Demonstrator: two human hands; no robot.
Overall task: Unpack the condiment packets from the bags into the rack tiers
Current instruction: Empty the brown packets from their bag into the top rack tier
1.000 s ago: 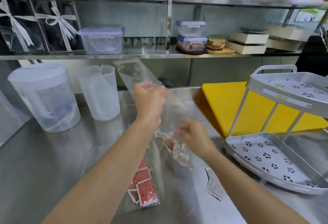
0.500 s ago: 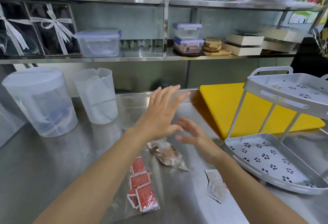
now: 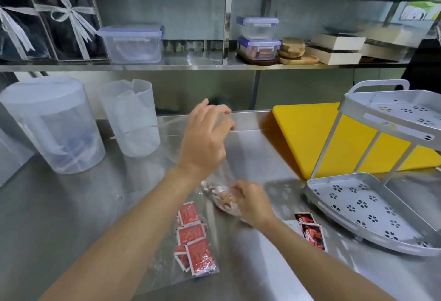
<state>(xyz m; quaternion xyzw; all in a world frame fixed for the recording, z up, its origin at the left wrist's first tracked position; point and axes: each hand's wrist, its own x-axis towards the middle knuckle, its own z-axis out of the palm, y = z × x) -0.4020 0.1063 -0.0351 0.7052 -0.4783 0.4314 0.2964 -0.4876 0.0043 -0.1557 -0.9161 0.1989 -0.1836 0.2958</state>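
A clear bag of brownish condiment packets (image 3: 220,194) rests on the steel counter at the centre. My right hand (image 3: 254,201) grips its filled lower end. Above it, my left hand (image 3: 205,141) has curled fingers that pinch the bag's thin empty top and hold it up. To the left, nearer me, lies a second clear bag with red packets (image 3: 194,237). Two loose dark red packets (image 3: 311,230) lie to the right of my right wrist. The grey two-tier rack stands at the right, and neither its lower tier (image 3: 358,207) nor its upper tier (image 3: 405,115) holds any packets.
A yellow cutting board (image 3: 305,133) lies behind and under the rack. Two translucent plastic pitchers (image 3: 50,126) (image 3: 130,118) stand at the back left. The wall shelf above holds lidded containers (image 3: 132,44), boxes and wooden boards.
One second ago both hands held the bag up. Half a second ago they were open with the bag lying on the counter. Now they grip it again, the left hand lifting its top.
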